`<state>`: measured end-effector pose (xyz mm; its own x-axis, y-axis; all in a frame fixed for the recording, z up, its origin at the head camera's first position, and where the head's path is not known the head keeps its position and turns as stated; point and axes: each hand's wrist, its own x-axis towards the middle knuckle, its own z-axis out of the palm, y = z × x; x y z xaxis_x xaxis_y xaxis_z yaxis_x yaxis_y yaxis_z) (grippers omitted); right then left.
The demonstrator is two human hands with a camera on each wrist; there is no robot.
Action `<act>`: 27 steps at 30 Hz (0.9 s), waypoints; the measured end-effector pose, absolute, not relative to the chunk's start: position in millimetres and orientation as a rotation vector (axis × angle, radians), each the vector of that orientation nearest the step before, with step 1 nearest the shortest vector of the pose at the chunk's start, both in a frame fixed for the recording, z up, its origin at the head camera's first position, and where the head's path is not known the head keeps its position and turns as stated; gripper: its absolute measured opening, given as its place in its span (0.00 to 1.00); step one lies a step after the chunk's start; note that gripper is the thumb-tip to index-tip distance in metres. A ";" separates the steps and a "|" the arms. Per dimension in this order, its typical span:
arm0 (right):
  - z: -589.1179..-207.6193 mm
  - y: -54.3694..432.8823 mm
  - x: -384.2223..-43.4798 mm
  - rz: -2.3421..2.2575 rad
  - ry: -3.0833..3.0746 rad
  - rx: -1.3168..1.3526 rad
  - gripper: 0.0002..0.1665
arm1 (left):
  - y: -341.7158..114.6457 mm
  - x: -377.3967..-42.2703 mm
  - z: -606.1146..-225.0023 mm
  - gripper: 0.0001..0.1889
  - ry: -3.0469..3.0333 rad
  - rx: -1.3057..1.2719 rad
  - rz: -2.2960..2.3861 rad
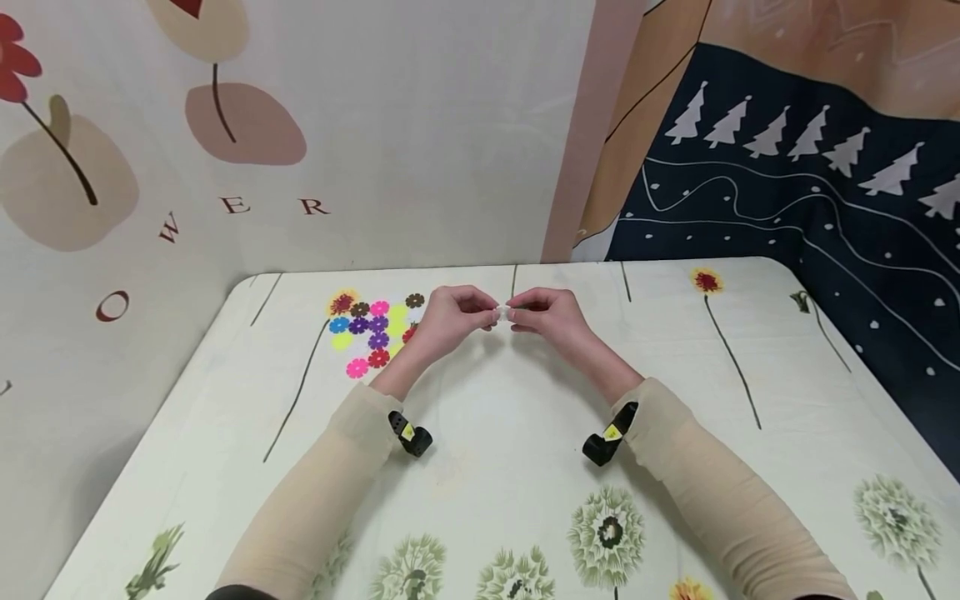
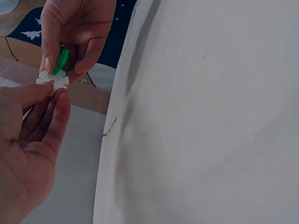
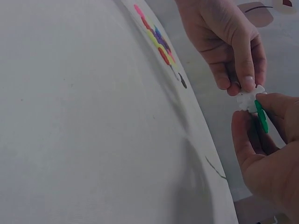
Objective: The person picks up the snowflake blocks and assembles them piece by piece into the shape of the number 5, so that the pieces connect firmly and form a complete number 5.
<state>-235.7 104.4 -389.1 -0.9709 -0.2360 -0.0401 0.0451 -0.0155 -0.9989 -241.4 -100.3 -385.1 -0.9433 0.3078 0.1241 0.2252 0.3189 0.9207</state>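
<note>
Both hands meet above the far part of the table. With thumb and fingers my left hand (image 1: 450, 315) pinches a white flower-shaped plastic disc (image 2: 58, 80) with slots round its rim. My right hand (image 1: 553, 317) holds a green slotted disc (image 3: 261, 117), seen nearly edge-on in the right wrist view. The green disc stands at an angle against the edge of the white one. Fingers cover part of the contact, so I cannot tell whether the slots interlock. In the head view the fingertips hide most of both pieces.
Several loose flower-shaped discs in pink, purple, red, yellow, blue and brown (image 1: 378, 340) lie on the table to the left of my left hand. The table's cloth (image 1: 510, 433) has printed flowers. A printed curtain (image 1: 420, 125) hangs behind the far edge.
</note>
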 end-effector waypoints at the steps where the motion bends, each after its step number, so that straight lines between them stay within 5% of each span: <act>1: -388.8 104.3 -235.6 -2.093 2.061 -0.203 0.14 | -101.5 -241.2 -385.1 0.07 2.491 0.502 1.713; 27: -382.3 123.3 -238.0 -1.998 2.142 -0.065 0.16 | -207.1 -256.2 -395.0 0.11 2.712 0.270 1.210</act>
<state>-238.0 123.3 -382.3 -0.9767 -0.1752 -0.1236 0.1111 0.0795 -0.9906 -256.2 -207.1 -395.0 -0.9710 0.2282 -0.0714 0.0992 0.6562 0.7480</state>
